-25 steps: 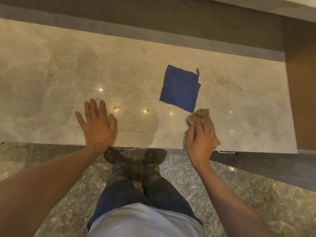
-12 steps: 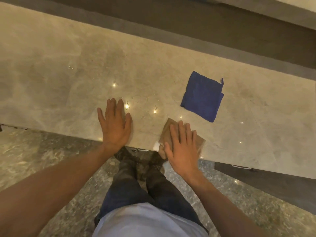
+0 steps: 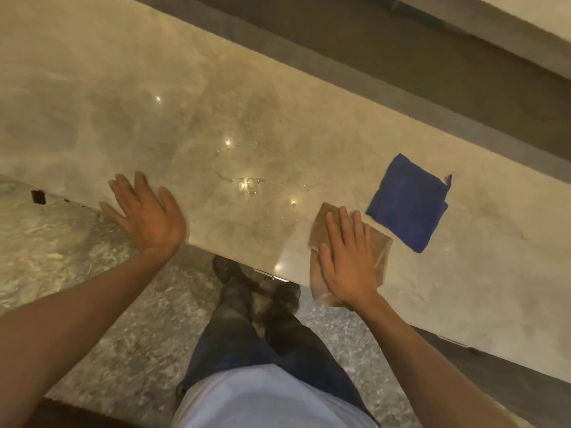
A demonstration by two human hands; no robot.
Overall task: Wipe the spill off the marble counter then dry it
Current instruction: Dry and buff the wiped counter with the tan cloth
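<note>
A beige marble counter (image 3: 123, 97) runs across the view. Wet droplets and glints of the spill (image 3: 247, 183) lie near its front edge. My right hand (image 3: 347, 257) presses flat on a tan cloth (image 3: 381, 251) at the counter's front edge, right of the spill; part of the cloth hangs over the edge. A folded blue cloth (image 3: 408, 202) lies flat just right of and beyond the tan one. My left hand (image 3: 145, 211) is spread open at the front edge, left of the spill, holding nothing.
A dark ledge and wall (image 3: 401, 72) run behind the counter. Below the edge are a speckled stone floor (image 3: 92, 304), my legs and shoes (image 3: 256, 288), and metal drawer handles (image 3: 268, 276) under the counter front.
The view has swung, so the counter now runs diagonally. My right hand stays flat on the tan cloth, which spread out from a crumpled state. My left hand has slid towards the front edge.
</note>
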